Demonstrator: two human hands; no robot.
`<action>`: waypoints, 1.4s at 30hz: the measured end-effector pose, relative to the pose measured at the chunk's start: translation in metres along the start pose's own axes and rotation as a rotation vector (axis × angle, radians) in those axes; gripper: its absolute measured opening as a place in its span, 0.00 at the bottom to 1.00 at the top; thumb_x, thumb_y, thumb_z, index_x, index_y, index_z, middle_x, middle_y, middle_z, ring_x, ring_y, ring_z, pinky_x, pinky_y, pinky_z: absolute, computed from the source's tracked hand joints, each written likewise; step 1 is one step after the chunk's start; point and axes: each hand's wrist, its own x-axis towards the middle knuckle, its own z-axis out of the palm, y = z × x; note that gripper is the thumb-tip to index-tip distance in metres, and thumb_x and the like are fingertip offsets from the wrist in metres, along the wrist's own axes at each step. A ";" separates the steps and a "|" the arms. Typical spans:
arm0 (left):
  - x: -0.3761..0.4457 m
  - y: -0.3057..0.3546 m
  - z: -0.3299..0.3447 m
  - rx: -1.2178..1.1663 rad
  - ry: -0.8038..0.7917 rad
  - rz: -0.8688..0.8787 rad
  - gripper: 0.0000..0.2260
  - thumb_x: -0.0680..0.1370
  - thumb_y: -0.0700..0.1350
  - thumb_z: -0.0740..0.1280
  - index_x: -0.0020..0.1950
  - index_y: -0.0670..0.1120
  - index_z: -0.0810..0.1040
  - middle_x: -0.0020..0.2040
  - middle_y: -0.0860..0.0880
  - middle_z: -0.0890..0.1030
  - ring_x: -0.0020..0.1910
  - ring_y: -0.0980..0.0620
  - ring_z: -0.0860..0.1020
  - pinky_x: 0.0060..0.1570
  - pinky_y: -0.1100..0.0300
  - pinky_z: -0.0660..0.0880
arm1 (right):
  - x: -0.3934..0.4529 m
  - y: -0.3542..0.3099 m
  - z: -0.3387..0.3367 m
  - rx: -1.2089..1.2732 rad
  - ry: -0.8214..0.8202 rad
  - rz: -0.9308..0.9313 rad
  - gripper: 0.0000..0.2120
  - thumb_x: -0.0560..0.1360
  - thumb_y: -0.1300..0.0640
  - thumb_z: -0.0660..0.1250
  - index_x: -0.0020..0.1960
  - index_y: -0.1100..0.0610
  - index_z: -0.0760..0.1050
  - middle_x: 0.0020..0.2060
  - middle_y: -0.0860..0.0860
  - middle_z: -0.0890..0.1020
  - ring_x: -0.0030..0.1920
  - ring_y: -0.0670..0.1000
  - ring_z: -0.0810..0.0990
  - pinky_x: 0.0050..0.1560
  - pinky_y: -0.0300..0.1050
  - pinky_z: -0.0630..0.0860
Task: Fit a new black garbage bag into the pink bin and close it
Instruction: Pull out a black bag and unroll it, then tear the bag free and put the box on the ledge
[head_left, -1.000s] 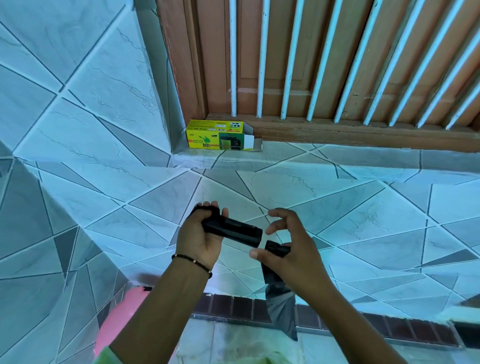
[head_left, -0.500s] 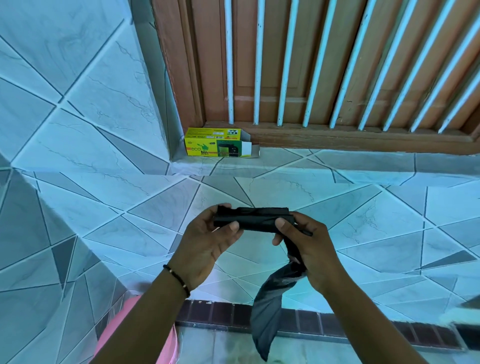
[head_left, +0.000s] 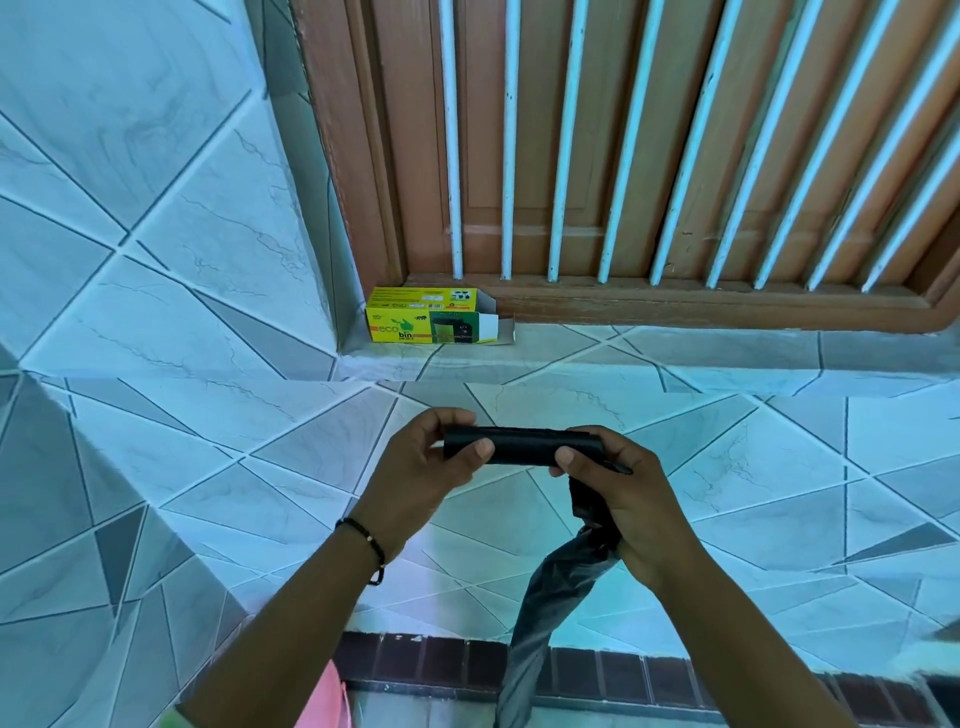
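I hold a black roll of garbage bags (head_left: 519, 446) level in front of me. My left hand (head_left: 426, 467) grips its left end, thumb on the front. My right hand (head_left: 623, 499) grips the right end and also pinches a loose black garbage bag (head_left: 540, 618) that hangs down from my palm in a twisted strip. A sliver of the pink bin (head_left: 324, 699) shows at the bottom edge beside my left forearm; most of it is hidden.
An open yellow-and-green bin bag box (head_left: 423, 322) lies on the tiled sill (head_left: 675, 353) at the foot of a brown wooden window frame with white bars (head_left: 623, 156). Tiled walls fill the left side and the space below the sill. A dark brick strip (head_left: 426, 662) runs along the bottom.
My hands came together on the roll, which was turned level. The loose bag has been drawn out longer and now hangs lower from my right hand.
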 end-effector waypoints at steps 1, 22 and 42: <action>0.009 0.002 -0.002 0.082 0.000 0.046 0.09 0.70 0.47 0.70 0.48 0.51 0.76 0.47 0.51 0.80 0.45 0.53 0.78 0.50 0.59 0.78 | 0.001 -0.002 -0.001 0.001 0.020 -0.008 0.07 0.72 0.64 0.68 0.49 0.65 0.78 0.33 0.57 0.78 0.23 0.44 0.70 0.23 0.34 0.69; 0.156 0.030 -0.029 1.501 0.191 0.365 0.28 0.70 0.44 0.69 0.68 0.44 0.64 0.67 0.42 0.68 0.69 0.43 0.64 0.72 0.43 0.53 | 0.011 -0.025 -0.019 -0.031 0.122 -0.086 0.04 0.72 0.64 0.67 0.45 0.65 0.77 0.21 0.46 0.73 0.22 0.47 0.66 0.23 0.34 0.68; -0.021 -0.047 -0.021 0.787 0.267 0.194 0.25 0.66 0.52 0.75 0.60 0.50 0.70 0.50 0.57 0.72 0.48 0.55 0.74 0.48 0.64 0.72 | -0.028 -0.021 0.000 -0.460 0.134 -0.320 0.12 0.68 0.61 0.72 0.43 0.43 0.79 0.30 0.39 0.80 0.32 0.41 0.77 0.35 0.27 0.70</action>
